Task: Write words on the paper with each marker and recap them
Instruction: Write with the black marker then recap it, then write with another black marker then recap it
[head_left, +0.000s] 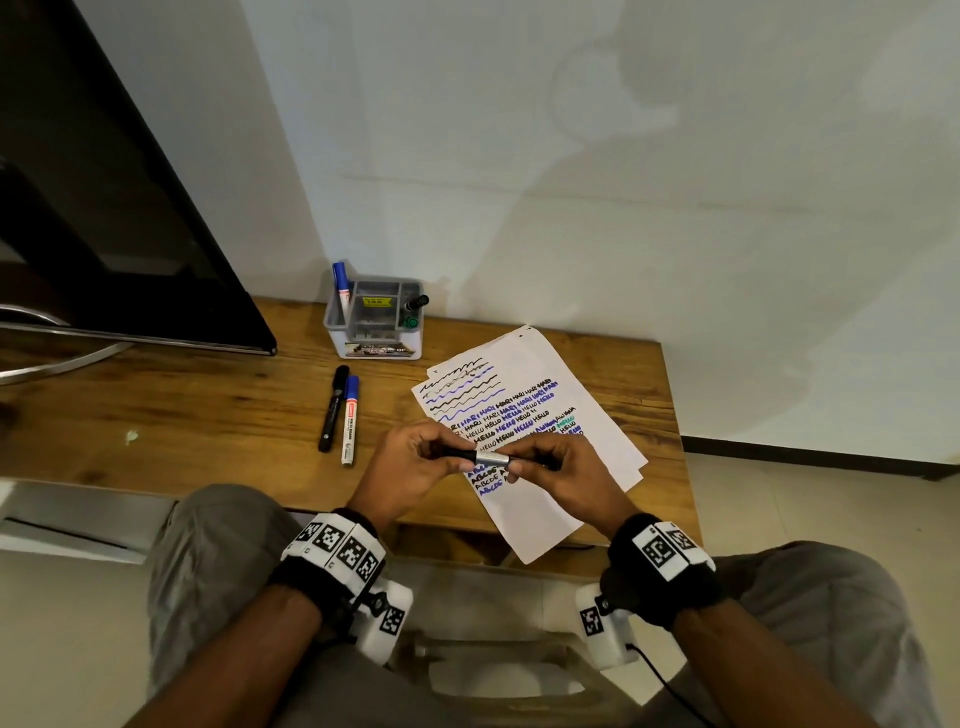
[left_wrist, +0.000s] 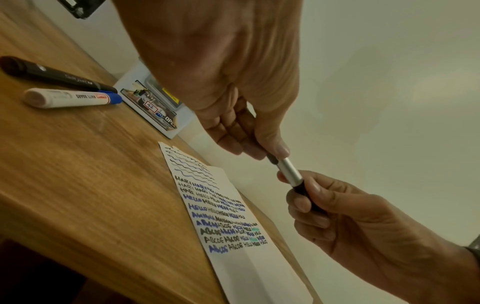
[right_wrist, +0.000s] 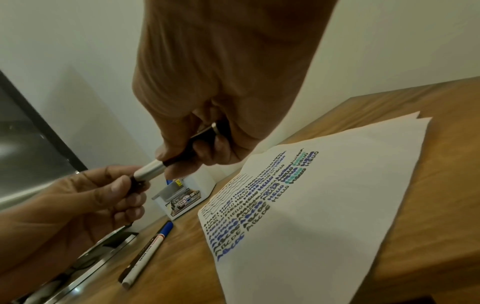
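Both hands hold one black-and-silver marker above the desk: right hand gripping the black barrel, left hand pinching the other end. Beneath lies the paper, covered in blue and black words.

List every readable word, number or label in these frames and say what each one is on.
"HARI", "HELLO", "ABCDE": handwritten in rows on the paper.
"WHITE BOARD": on the white marker lying on the table; its red brand tag is too small to read.
"42" and "OP...": on the organizer label, cut off by its edge; its yellow sticker is unreadable.
Black marker: print blurred.
Pen held in both hands: no text visible.
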